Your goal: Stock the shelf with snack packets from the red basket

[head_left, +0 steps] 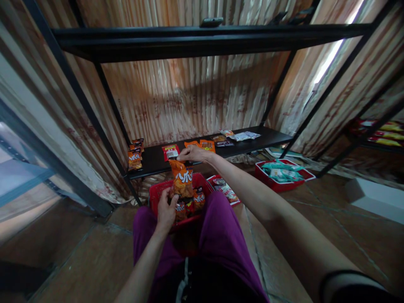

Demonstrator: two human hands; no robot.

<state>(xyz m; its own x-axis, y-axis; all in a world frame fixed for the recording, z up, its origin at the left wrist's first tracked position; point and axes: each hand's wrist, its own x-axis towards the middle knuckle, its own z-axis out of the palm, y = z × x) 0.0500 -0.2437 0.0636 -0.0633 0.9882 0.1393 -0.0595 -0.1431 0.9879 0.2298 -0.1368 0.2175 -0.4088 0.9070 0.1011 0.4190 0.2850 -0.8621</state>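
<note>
An orange snack bag (183, 182) with white lettering hangs upright over the red basket (154, 194) between my knees. My right hand (193, 153) pinches the bag by its top edge. Against its lower left side rests my left hand (167, 208), thumb in front and fingers curled partly out of sight behind it. More orange bags (198, 198) of the same look lie in the basket underneath. On the left end of the black lower shelf (151, 159), several matching orange bags (135, 156) stand in a row.
Along the shelf lie a red packet (171, 152), an orange packet (207, 145) and a whitish packet (244, 136). A red-and-white bag (224, 189) is on the floor beside my knee. Another red basket (277, 187) holds green packets. The upper shelf (202, 40) spans overhead, with a phone-like object (211, 22).
</note>
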